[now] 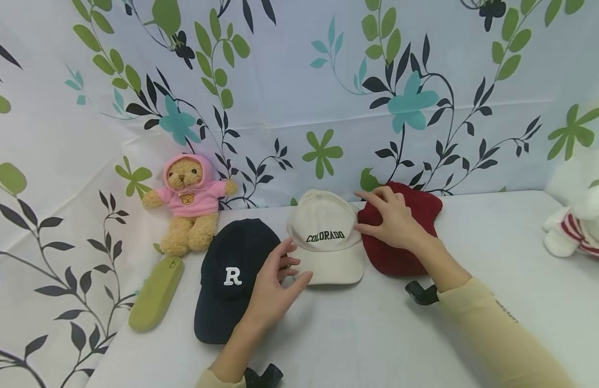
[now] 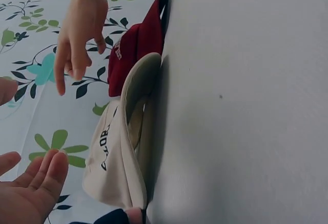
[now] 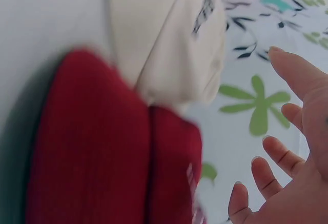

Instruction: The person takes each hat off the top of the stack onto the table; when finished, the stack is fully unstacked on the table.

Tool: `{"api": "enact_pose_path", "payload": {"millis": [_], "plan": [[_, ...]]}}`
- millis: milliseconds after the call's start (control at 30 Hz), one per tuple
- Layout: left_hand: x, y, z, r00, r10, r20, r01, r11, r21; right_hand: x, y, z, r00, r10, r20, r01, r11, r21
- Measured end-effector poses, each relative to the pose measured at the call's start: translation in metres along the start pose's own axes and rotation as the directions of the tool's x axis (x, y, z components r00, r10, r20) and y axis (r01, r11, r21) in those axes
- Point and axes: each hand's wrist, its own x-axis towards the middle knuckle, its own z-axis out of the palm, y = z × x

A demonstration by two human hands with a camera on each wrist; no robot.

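Three baseball caps lie in a row on the white table: a navy cap (image 1: 238, 258) with a white R, a cream cap (image 1: 330, 229) reading COLORADO, and a dark red cap (image 1: 406, 253). My left hand (image 1: 275, 285), fingers loosely bent, hovers between the navy and cream caps and holds nothing. Above the red cap is my right hand (image 1: 393, 218), its fingers spread and apart from the cap in the right wrist view. From the left wrist, the cream cap (image 2: 115, 152) and red cap (image 2: 136, 49) show side-on, their brims facing the table's front.
At the back left sits a teddy bear (image 1: 190, 199) in a pink hoodie. A green case (image 1: 156, 293) marked B lies left of the navy cap. A white plush toy (image 1: 587, 221) is at the right edge. Behind everything hangs a leaf-patterned cloth (image 1: 280, 81).
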Motion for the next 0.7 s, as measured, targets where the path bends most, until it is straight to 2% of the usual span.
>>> {"api": "enact_pose_path", "payload": {"millis": [133,233,567,700], "plan": [[-0.004,-0.004,-0.01,0.997,0.07,-0.016,-0.07,0.997,-0.007,0.01,-0.02,0.01,1.0,-0.017,-0.005,0.018,0.998,0.067],[-0.006,-0.006,-0.019,0.995,0.096,-0.034,-0.097,0.995,-0.017,0.016,-0.034,0.018,1.0,-0.029,-0.007,0.03,0.993,0.113],[-0.012,-0.019,-0.058,0.986,0.084,-0.145,-0.089,0.996,-0.027,0.029,-0.065,0.044,0.996,-0.084,-0.009,0.084,0.969,0.234],[-0.013,-0.021,-0.077,0.981,0.054,-0.189,-0.06,0.998,-0.026,0.036,-0.081,0.055,0.996,-0.093,0.007,0.087,0.96,0.266]]}}
